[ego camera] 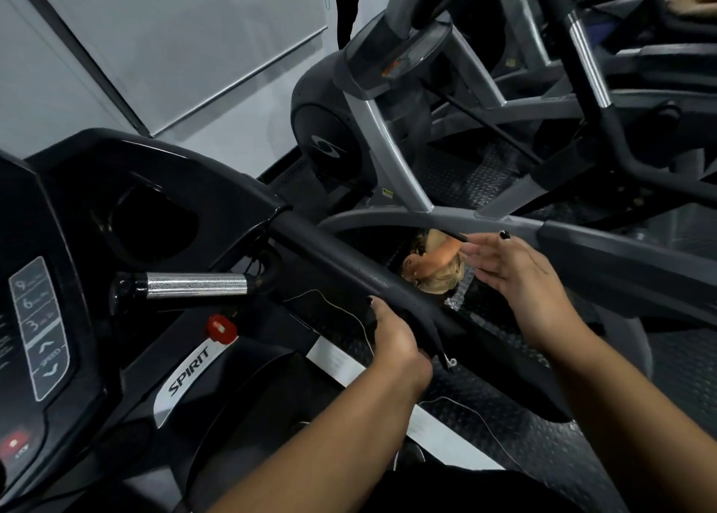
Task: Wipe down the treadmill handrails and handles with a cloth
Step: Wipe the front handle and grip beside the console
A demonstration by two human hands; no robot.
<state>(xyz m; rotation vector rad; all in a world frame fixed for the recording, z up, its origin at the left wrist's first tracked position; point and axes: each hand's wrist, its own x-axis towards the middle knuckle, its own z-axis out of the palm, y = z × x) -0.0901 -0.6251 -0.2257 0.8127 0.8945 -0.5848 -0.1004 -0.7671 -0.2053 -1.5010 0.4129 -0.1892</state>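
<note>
Nearest, the left hand (394,340) grips the dark cloth (428,332), which is folded over the handrail (329,256), probably so it can slide along it. Beyond the rail, the right hand (522,279) hovers with straight fingers, holding nothing. The steel handle (196,284) lies further left.

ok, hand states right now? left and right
Left hand: gripping the black cloth on the handrail.
Right hand: open, holding nothing.

Two hands are in view: one left hand (392,341) and one right hand (520,279). There is one dark cloth (426,330), one padded handrail (333,256), one chrome handle (198,284), one red safety key (221,328) and one cup recess (155,221).
</note>
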